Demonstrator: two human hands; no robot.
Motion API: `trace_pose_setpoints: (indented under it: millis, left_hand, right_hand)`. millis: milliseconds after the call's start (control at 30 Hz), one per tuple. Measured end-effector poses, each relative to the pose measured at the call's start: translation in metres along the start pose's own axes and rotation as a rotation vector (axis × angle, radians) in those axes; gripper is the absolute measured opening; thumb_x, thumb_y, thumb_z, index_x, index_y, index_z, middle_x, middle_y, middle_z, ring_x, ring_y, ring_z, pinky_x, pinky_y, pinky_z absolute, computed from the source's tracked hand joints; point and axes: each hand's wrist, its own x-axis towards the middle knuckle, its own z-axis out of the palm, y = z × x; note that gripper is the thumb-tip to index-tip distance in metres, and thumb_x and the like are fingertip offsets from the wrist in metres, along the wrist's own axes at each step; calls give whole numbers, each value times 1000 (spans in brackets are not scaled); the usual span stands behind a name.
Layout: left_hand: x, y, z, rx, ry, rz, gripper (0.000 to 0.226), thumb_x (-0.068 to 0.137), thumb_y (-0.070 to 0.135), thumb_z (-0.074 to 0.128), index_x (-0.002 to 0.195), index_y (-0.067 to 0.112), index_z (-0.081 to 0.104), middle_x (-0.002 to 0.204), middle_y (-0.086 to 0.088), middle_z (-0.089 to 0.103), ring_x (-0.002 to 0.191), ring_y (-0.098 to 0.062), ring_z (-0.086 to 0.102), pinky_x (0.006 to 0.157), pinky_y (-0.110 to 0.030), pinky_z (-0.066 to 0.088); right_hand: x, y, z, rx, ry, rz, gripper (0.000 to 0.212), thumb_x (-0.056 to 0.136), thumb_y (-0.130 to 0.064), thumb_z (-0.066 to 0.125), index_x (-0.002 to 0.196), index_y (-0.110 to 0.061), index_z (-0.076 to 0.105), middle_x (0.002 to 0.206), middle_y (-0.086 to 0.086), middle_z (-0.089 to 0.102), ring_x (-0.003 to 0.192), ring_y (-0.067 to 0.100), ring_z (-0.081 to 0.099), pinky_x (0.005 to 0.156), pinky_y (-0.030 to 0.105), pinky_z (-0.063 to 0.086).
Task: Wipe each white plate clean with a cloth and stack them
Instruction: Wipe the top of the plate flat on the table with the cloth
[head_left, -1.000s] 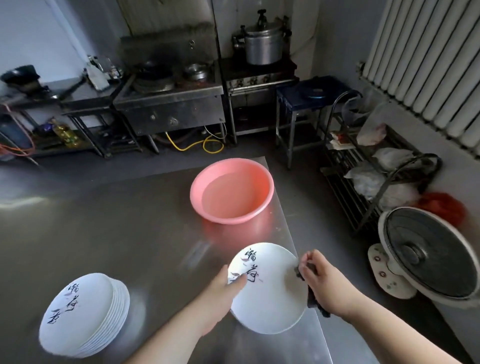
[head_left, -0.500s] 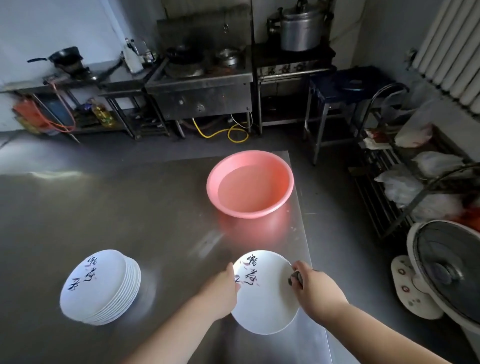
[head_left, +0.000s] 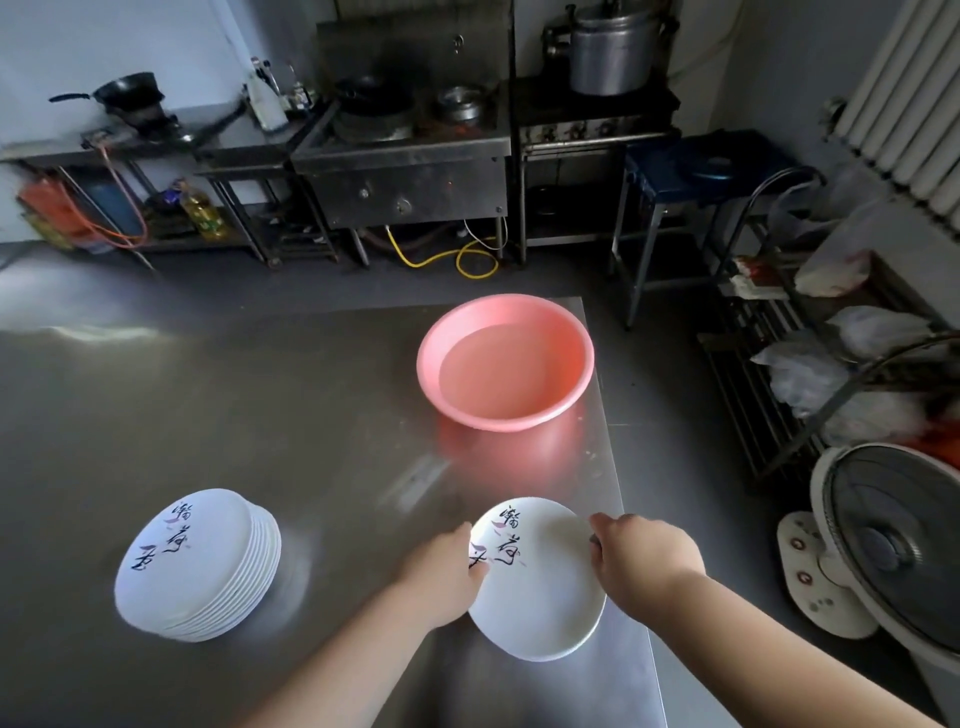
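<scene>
Over the last second the view swung left and the cloth went out of sight: it showed dark under the right hand (head_left: 644, 564) a second ago, now only a sliver shows at the fingertips, so whether that hand still holds it I can't tell for sure. Right grip is curled over the plate (head_left: 540, 582) at its right rim; left hand (head_left: 441, 577) holds the left rim, thumb on top. Plate sits low over the near right corner of the bench (head_left: 260, 415), face up. Stack of plates (head_left: 195, 564) well apart to the left, pink basin (head_left: 506, 361) behind. Judgement: wiping looks about finished, next is carrying it to the stack.
</scene>
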Motion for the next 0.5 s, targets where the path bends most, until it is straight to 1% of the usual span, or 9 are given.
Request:
trace_pose_setpoints:
  millis: [67,133,167,200,267,300,367,400,500]
  left_hand:
    - [0,-5,1,-10,2,22,29,99,51,47,116,28,48,107,4,69,98,-28,67,82,-39,56]
    - [0,-12,-1,-11,17,34,51,98,59,45,143,35,41,123,4,70,111,-28,67,89,-38,55]
    - [-1,-17,-4,-5,33,40,66,98,63,44,157,35,31,128,4,70,115,-26,67,92,-38,54]
    - [-3,-23,-9,-6,54,44,75,97,67,43,162,35,24,127,5,71,115,-24,67,95,-38,54]
    - [-8,-41,-21,-30,106,60,76,97,68,45,162,36,24,120,6,72,113,-21,67,97,-38,54]
    - [-12,-54,-29,-45,135,64,73,97,67,46,161,37,27,122,7,70,114,-19,66,98,-37,53]
    - [-23,-88,-44,-59,194,54,67,97,65,47,157,40,33,130,11,62,116,-15,63,97,-33,51]
    - [-29,-107,-51,-58,220,41,65,97,65,47,155,41,35,132,15,59,115,-13,62,95,-31,50]
    - [-46,-176,-70,-45,261,-24,60,97,66,45,152,44,37,129,20,57,112,-7,62,86,-28,49]
  right_hand:
    - [-1,-5,-7,-50,39,2,15,105,-35,35,92,-27,39,72,-5,44,61,26,48,48,28,25]
    - [-3,-15,-12,-56,83,-3,19,105,-39,33,91,-28,38,71,-5,43,58,24,45,46,29,23]
    - [-3,-21,-13,-47,105,-7,21,105,-41,32,89,-28,37,70,-5,43,56,22,44,46,29,23]
    - [-3,-29,-14,-26,123,-14,22,104,-43,31,89,-28,37,69,-4,44,55,21,44,46,29,26]
    - [0,-48,-16,39,136,-30,22,102,-46,30,97,-30,44,70,-5,50,57,19,48,48,29,36]
    - [3,-60,-16,70,129,-40,26,103,-48,30,112,-34,50,74,-5,54,60,18,52,50,31,41]
    - [11,-90,-18,114,91,-64,43,104,-48,32,143,-37,44,84,-6,64,67,20,58,57,34,50]
    - [14,-106,-19,135,76,-77,46,104,-48,33,147,-32,42,88,-5,67,73,23,62,63,37,53]
    - [25,-164,-19,197,63,-147,42,104,-55,33,133,-30,49,98,-5,74,92,25,71,77,39,58]
